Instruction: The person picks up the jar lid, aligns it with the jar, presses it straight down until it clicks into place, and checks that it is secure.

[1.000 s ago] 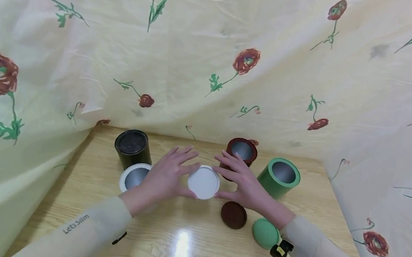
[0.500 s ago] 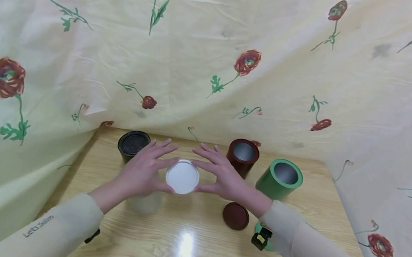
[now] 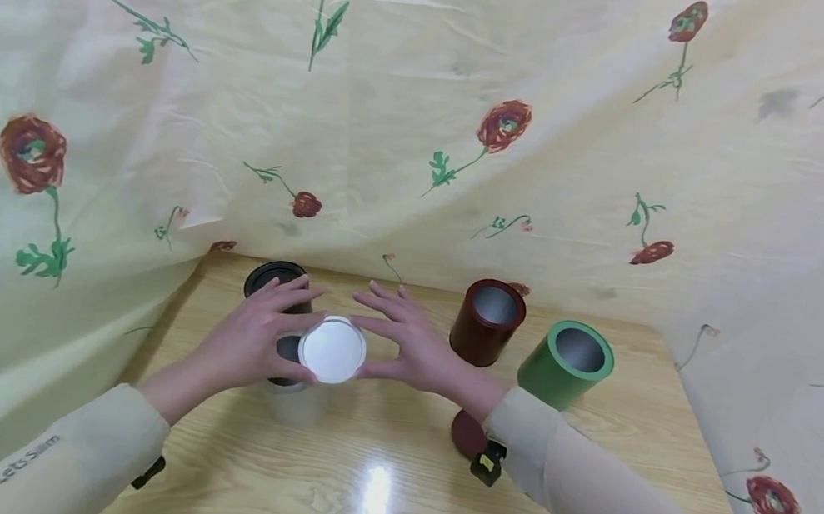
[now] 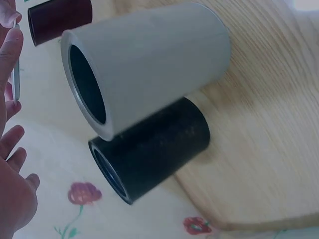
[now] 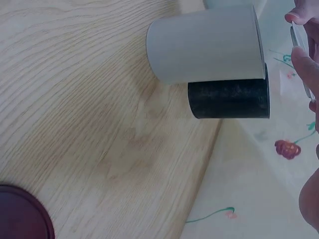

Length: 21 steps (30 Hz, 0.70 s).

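Observation:
A round white lid (image 3: pixel 332 350) is pinched between thumb and fingers of my left hand (image 3: pixel 248 340) on one side and my right hand (image 3: pixel 413 345) on the other. In both wrist views the lid (image 4: pixel 16 69) appears edge-on, apart from the white canister's rim. Below and slightly left of it stands the upright white canister (image 3: pixel 297 406), its dark opening partly hidden by my left hand. Just behind it is a black canister (image 3: pixel 277 276) with its top covered, partly behind my left fingers.
An open dark red canister (image 3: pixel 486 323) and an open green canister (image 3: pixel 565 365) stand at the back right of the wooden table (image 3: pixel 296 496). A dark red lid (image 3: pixel 467 432) lies partly under my right wrist. Floral cloth (image 3: pixel 411 123) hangs behind.
Both hands have carried the white lid leftward, from the middle of the table to above the white canister. My right forearm now covers the green lid. The canisters stay put.

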Each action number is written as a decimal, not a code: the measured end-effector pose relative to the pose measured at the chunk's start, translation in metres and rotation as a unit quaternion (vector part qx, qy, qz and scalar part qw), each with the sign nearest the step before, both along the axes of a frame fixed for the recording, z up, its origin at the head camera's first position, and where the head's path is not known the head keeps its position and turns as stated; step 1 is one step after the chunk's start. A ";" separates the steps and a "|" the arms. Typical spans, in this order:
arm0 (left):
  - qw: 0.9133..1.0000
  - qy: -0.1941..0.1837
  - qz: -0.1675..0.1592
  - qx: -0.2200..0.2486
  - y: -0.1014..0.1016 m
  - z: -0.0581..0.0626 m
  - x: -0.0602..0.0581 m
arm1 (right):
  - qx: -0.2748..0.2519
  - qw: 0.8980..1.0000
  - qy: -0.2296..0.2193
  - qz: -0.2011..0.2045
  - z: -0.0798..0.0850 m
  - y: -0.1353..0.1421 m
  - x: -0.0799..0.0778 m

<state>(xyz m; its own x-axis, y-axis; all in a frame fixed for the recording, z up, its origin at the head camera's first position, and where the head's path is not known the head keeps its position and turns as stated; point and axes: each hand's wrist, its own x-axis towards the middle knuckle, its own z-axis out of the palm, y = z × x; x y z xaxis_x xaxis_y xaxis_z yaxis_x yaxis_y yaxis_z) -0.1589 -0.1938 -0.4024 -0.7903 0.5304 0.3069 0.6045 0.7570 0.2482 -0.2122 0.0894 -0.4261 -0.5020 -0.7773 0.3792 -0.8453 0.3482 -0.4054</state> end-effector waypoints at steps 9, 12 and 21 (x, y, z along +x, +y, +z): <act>0.999 -0.029 0.016 -0.002 -0.021 -0.002 0.004 | 0.018 1.000 -0.024 0.009 0.001 -0.022 -0.002; 0.999 -0.030 0.021 0.002 -0.027 -0.004 0.005 | 0.025 0.999 -0.025 0.011 -0.001 -0.029 -0.004; 0.998 -0.047 0.033 0.016 -0.041 -0.007 0.010 | 0.039 0.999 -0.030 0.015 -0.006 -0.045 -0.006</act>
